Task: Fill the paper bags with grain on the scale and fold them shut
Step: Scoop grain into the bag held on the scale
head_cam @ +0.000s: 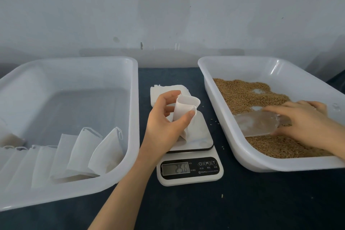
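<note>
I see left hand [164, 117] pinching bag [183, 110], mouth open, bag base on scale [190, 180] plate. Right hand [302, 117] grips clear scoop [255, 123], down in grain [242, 93], right tray [242, 158]. Filled bags [82, 155] lean in left tray [133, 99]. Spare bags [158, 91] stacked behind scale.

left hand [162, 119] holds bag [183, 112], right hand [306, 117] grips scoop [255, 123]

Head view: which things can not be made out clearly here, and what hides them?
- Inside of the paper bag: head view, hidden by its wall and the left hand gripping it.
- Contents of the scoop: head view, blurred; handle covered by fingers of the right hand.
- Button labels on the scale: head view, too small.
- Leftmost bags in the left tray: head view, cut off by the frame edge.
</note>
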Demonstrator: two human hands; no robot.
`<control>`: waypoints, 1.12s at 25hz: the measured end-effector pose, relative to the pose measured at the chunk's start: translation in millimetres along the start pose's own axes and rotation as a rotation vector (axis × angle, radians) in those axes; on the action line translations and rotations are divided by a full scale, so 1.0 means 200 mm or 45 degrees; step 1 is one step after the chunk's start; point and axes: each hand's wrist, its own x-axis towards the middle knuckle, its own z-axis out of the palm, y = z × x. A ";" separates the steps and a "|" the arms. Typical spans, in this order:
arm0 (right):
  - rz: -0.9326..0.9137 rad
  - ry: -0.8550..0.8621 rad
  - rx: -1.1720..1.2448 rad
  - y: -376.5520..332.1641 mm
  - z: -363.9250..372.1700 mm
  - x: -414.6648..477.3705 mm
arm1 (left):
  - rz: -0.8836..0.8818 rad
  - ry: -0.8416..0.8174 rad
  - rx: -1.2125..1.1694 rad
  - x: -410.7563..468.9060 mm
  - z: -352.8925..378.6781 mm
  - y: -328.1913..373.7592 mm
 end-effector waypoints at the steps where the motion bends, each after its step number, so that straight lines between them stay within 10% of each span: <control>1: 0.001 0.002 0.028 0.00 0.00 0.00 | 0.001 0.000 -0.001 0.00 0.00 0.00; 28: 0.107 0.021 0.484 0.08 -0.33 -0.04 | -0.009 -0.019 -0.052 0.00 0.00 0.01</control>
